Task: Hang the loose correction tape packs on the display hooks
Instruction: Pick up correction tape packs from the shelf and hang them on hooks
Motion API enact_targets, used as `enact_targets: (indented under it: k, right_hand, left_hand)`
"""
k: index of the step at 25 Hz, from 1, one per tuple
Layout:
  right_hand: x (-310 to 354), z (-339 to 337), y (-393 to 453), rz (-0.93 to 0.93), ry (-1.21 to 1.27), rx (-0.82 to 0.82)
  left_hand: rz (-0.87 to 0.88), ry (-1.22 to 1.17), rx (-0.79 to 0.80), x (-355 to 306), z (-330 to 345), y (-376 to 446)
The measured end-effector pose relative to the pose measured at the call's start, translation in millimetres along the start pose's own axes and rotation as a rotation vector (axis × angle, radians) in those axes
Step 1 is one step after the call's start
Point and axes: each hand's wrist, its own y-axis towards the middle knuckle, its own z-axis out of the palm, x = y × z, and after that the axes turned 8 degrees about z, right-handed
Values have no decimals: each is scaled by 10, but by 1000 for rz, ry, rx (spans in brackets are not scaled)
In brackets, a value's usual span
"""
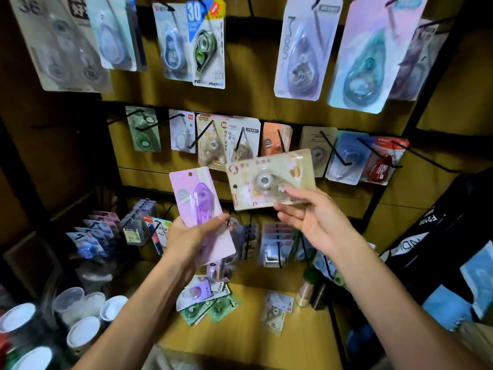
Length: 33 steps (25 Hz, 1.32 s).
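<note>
1. Gripping the lower end of a pink card pack with a purple correction tape (198, 209), the left hand (186, 241) is held upright before the hooks.
2. A beige card pack with a clear round tape (269, 178) is pinched sideways by the right hand (309, 217).
3. More loose packs (210, 303) are left on the wooden shelf (245, 340) below.

A blue-headed pack (208, 44) reads "30" and "PET"; a grey pack (57, 46) "36"; a beige pack (244, 140) "T-9267".

Single head-worn view, close, facing forward and slightly down at the hook display wall (266, 108).
</note>
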Motion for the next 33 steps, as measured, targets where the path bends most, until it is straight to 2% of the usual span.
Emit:
enact_targets:
  k: [3,6,9,14,18,21,24,27,33]
  right_hand:
    - [-199,13,-60,97,150,98]
    - [-504,128,-61,85,-42,60]
    - [-715,224,-74,69,-256,40]
    - [-648,353,-12,-5,-220,69]
    - [-739,514,48,18,-306,108]
    - [-812,622,83,37,-287,119]
    - [-826,714,150,-113,-358,112]
    - [-817,871,221,-251,-394,77]
    - [-861,1039,291,-284,-356,-11]
  left_hand:
    - [6,-20,0,40,99,-64]
    - [46,-92,32,1,186,-117]
    - [94,-52,-41,-75,152,-85]
    - [108,91,-133,-159,-97,41]
    - [64,6,-66,-164,-187,31]
    - [87,-3,-163,-220,-266,46]
    - [107,1,-185,-289,-363,71]
    - [95,26,-274,-284,-576,133]
    - [90,97,-364,-225,-872,224]
